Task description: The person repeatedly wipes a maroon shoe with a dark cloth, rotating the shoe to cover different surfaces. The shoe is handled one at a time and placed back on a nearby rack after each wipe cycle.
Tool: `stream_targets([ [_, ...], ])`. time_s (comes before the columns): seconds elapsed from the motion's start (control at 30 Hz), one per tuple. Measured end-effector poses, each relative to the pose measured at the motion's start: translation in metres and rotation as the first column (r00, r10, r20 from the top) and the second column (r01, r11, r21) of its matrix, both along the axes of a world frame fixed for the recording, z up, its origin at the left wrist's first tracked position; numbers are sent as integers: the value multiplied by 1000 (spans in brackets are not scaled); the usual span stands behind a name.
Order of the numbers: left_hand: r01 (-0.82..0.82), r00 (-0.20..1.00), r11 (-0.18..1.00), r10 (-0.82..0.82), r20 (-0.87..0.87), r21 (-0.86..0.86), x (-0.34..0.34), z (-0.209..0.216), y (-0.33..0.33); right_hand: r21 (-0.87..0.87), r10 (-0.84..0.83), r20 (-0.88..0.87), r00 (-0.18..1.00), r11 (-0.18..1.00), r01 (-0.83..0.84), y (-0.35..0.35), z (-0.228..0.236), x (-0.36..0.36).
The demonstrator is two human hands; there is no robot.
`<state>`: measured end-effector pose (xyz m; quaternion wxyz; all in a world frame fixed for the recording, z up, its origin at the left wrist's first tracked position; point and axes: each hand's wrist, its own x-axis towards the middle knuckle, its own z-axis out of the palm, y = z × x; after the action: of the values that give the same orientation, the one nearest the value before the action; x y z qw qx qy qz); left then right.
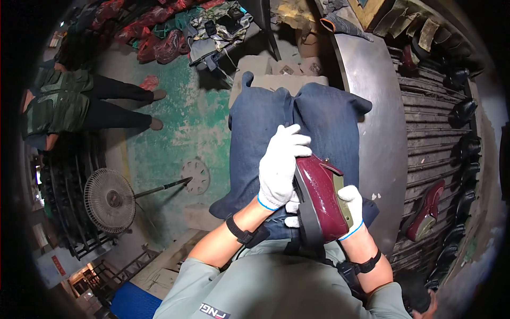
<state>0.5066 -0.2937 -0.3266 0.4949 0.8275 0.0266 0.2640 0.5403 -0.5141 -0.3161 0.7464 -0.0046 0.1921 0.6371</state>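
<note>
A glossy burgundy shoe [321, 199] with a dark sole and olive lining lies across my lap, its sole edge turned to the left. My right hand [351, 207], in a white glove with a blue cuff edge, grips it from the right, thumb over the olive opening. White fingertips, seemingly of that same hand, show at the sole's left side. My left hand [280, 167], gloved alike, rests against the upper left end of the shoe. Its fingers are stretched and apart, the lowest one touching the shoe; the palm is hidden.
A curved metal bench [374, 101] runs along my right. Beyond it a slatted rack [419, 175] bears another burgundy shoe [425, 212] and several black shoes. To the left stand a pedestal fan [111, 199] and another person [69, 101]. Red bags [170, 45] lie at the back left.
</note>
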Motion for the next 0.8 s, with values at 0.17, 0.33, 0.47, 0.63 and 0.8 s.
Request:
stream_targets([
  [0.17, 76, 997, 994, -74, 35, -84, 5, -6, 4, -49, 13, -9, 1000, 999, -14, 6, 11, 7],
  [0.33, 60, 997, 981, -66, -26, -182, 19, -11, 1, -115, -63, -83, 995, 992, 53, 16, 18, 9],
  [0.47, 55, 969, 977, -101, -224, -205, 28, -4, 3, -163, -101, -106, 989, 983, 83, 21, 10, 13],
  [0.63, 25, 967, 993, -52, -250, -112, 25, -10, 10, -311, -76, 39, 996, 947, 84, 25, -2, 13],
  [0.8, -184, 981, 611, 65, -182, -770, -5, 8, 6, -400, -85, 164, 983, 905, 145, 28, 15, 17],
])
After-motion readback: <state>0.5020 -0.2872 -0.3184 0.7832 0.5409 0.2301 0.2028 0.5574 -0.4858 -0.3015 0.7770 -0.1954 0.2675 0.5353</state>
